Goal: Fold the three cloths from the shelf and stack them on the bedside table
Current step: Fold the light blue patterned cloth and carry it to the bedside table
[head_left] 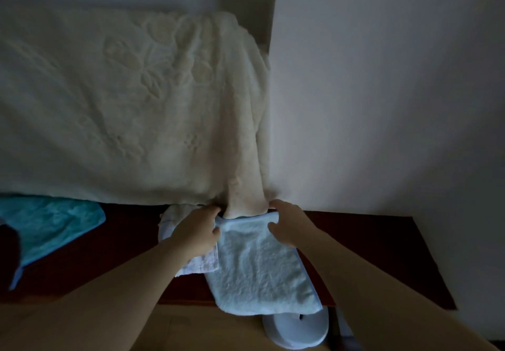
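A pale blue towel (259, 266) lies on the dark red bedside table (377, 247), its near end hanging over the front edge. My left hand (196, 230) pinches its far left corner. My right hand (287, 223) grips its far right corner. A white cloth (199, 264) lies partly under my left hand and under the towel's left side. A turquoise cloth (46, 227) lies spread at the left end of the table.
A cream bedspread (123, 104) covers the bed behind the table, and one fold hangs down to the towel's far edge. A white wall stands at the right. A round white object (295, 329) sits on the floor below the table's front edge.
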`<state>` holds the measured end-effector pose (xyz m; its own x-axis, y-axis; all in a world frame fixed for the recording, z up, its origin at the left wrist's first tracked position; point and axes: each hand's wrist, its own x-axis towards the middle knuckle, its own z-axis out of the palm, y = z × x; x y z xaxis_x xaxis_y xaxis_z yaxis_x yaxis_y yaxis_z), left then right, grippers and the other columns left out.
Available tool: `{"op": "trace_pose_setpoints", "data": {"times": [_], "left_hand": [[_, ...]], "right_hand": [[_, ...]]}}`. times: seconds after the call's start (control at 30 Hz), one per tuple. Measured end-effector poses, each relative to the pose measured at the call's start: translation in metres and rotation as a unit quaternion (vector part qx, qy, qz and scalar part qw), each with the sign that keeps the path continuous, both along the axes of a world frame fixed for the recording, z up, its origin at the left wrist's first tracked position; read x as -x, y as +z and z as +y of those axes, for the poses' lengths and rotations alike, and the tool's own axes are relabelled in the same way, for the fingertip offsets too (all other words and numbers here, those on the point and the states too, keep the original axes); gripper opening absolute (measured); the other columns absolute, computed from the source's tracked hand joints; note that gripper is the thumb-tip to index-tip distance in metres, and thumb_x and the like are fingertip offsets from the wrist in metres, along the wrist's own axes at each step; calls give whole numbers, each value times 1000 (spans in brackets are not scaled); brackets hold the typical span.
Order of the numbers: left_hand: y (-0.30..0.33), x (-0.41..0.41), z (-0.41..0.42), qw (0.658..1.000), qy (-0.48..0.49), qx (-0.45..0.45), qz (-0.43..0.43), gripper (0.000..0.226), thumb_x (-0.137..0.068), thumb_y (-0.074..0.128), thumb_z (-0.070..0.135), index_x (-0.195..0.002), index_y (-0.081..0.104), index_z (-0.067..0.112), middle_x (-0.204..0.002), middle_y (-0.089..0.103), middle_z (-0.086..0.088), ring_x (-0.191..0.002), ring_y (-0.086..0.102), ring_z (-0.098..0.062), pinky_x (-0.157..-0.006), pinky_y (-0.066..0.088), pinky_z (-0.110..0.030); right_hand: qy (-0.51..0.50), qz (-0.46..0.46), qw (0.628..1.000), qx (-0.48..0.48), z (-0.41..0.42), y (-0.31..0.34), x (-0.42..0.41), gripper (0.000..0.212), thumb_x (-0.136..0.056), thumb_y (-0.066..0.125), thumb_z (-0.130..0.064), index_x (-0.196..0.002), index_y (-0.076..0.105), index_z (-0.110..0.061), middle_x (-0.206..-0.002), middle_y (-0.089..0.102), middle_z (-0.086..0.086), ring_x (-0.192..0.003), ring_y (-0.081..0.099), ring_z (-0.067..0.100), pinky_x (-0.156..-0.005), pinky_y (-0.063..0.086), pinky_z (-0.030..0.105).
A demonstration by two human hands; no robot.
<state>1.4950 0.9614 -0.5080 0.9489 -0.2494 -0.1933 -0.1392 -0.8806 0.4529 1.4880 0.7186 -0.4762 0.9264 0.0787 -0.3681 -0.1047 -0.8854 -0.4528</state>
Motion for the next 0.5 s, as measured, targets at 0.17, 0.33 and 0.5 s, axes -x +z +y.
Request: {"op": "trace_pose_setpoints", "data": {"times": [0.17, 0.33, 0.5], "left_hand": [[-22, -15, 5, 997, -56, -43, -15, 28, -91, 56, 22, -119, 59, 20, -109, 68, -3, -89, 65, -21, -65, 46, -32], [-31, -18, 12, 993, -75, -82, -40, 37, -91, 55, 26, -128, 55, 23, -128, 58, 1, -101, 65, -23, -69, 54, -36], [-31, -17, 28, 986, -93, -127, -46, 24, -88, 59, 24, -111, 57, 18, -120, 58, -1, -110, 59, -23, -82, 51, -39]], "right_hand": [[-9, -10, 998, 66, 1, -22, -14, 44, -91, 60, -21, -135, 56, -24, -126, 64, 0, -119, 58, 25, -95, 52, 40], [-20, -35, 996, 77, -4, -37, -19, 13, -92, 58, -22, -98, 69, -21, -101, 70, 2, -98, 66, 25, -81, 56, 38], [-43, -63, 996, 55, -15, -34, -17, 13, -92, 60, -24, -94, 72, -18, -95, 70, 4, -91, 65, 27, -76, 53, 39]]}}
